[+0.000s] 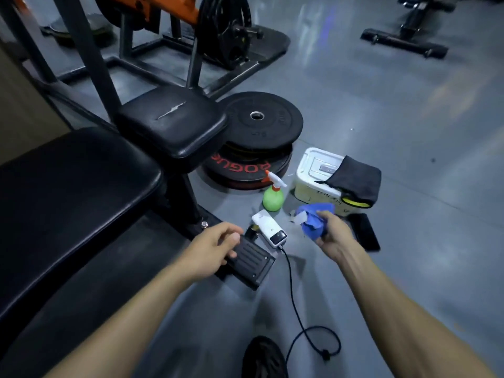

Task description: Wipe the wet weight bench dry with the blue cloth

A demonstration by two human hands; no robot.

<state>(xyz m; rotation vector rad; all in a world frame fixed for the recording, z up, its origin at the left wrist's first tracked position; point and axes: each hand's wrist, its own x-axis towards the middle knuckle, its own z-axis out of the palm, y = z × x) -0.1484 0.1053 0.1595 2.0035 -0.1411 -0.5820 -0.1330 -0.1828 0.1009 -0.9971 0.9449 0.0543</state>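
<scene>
I hold the blue cloth [313, 221] bunched in my right hand [331, 230], fingers curled round it, above the floor [409, 132] and not yet on the bench [73, 192]. The cloth sits well apart from the padding, so I judge the wipe has not begun. My left hand [215, 248] hangs with fingers loosely bent and holding nothing, over the bench's foot [249, 261], seemingly free to steady me as I turn. The seat pad [171, 121], with a split down its cover, and the long back pad shine, though I cannot tell water from plain gloss. A green spray bottle [272, 196] stands just beside the stacked plates [259, 140], near a white box [317, 173] draped with a grey cloth [354, 177], likely parked within reach. A white charger [270, 231] trails 1 cable [297, 309].
</scene>
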